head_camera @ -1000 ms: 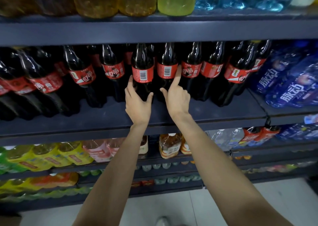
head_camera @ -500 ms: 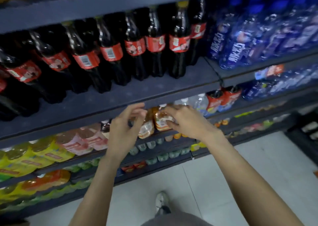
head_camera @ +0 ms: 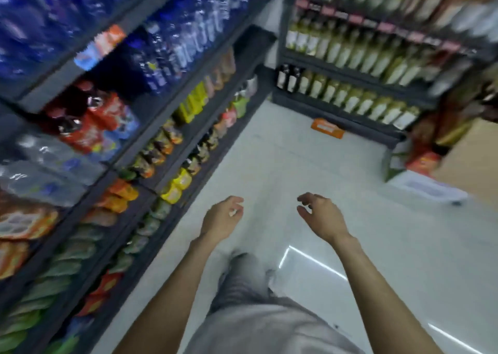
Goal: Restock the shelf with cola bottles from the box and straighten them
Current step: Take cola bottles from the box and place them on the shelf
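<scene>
My left hand [head_camera: 222, 217] and my right hand [head_camera: 319, 213] hang over the pale floor with fingers loosely curled, and neither holds anything. The cola shelf is out of view. At the left a shelf unit [head_camera: 172, 127] carries blue bottles, red packs and small coloured drinks. A cardboard box [head_camera: 470, 159] shows at the right edge, blurred, its contents hidden. The whole view is smeared by motion.
A second shelf unit [head_camera: 358, 81] with pale green-white bottles closes the far end of the aisle. An orange tag [head_camera: 327, 128] lies on the floor before it. A white tray-like object [head_camera: 428, 189] sits beside the box. My grey trouser leg [head_camera: 242, 281] is below the hands.
My head has swung right and down, away from the cola shelf toward the aisle floor. Both hands have dropped from the shelf edge and now hang free over the floor.
</scene>
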### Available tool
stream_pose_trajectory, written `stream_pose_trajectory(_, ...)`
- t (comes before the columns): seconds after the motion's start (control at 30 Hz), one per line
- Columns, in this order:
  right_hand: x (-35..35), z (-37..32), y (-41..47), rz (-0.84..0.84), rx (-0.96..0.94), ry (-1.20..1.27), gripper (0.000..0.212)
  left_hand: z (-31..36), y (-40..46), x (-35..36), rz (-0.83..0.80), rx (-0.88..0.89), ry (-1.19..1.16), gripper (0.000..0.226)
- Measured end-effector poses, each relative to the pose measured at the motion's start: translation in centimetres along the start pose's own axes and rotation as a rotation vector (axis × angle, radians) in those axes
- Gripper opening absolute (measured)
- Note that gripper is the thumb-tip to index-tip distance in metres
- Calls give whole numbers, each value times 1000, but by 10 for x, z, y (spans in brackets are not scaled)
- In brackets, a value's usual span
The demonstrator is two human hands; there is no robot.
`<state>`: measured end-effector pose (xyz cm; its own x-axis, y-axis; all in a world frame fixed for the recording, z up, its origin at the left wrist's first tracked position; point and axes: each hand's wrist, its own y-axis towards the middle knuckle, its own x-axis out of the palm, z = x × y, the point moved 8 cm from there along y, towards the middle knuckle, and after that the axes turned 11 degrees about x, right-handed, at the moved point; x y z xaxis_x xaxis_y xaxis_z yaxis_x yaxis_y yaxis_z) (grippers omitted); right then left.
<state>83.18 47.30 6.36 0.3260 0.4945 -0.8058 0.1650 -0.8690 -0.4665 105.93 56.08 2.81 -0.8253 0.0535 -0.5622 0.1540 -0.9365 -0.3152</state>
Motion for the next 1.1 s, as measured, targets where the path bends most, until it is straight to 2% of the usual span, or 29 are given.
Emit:
stream_pose_trajectory(0.23, -64, 211, 46, 50, 458, 348, 26, 88, 116, 151, -355, -7, 76, 23)
stream_pose_trajectory(0.47, -169, 363, 125, 92, 620, 438, 25, 222, 267, 268, -417, 108, 155, 19)
stream_pose_trajectory(0.67, -295, 459, 201, 220, 568, 536, 24, 394, 371, 353, -396, 318, 82, 19)
stream_pose_trajectory(0.77, -352, 506, 249, 276, 482, 575, 25, 460, 416, 397, -395, 339, 27, 18)
stream_pose_trajectory(0.87, -396, 561, 308, 293, 424, 582, 27, 506, 462, 450, -389, 322, 16, 20)
stream_pose_trajectory(1.1, -430, 677, 460, 143, 416, 513, 43, 560, 566, 566, -254, 244, 66, 36)
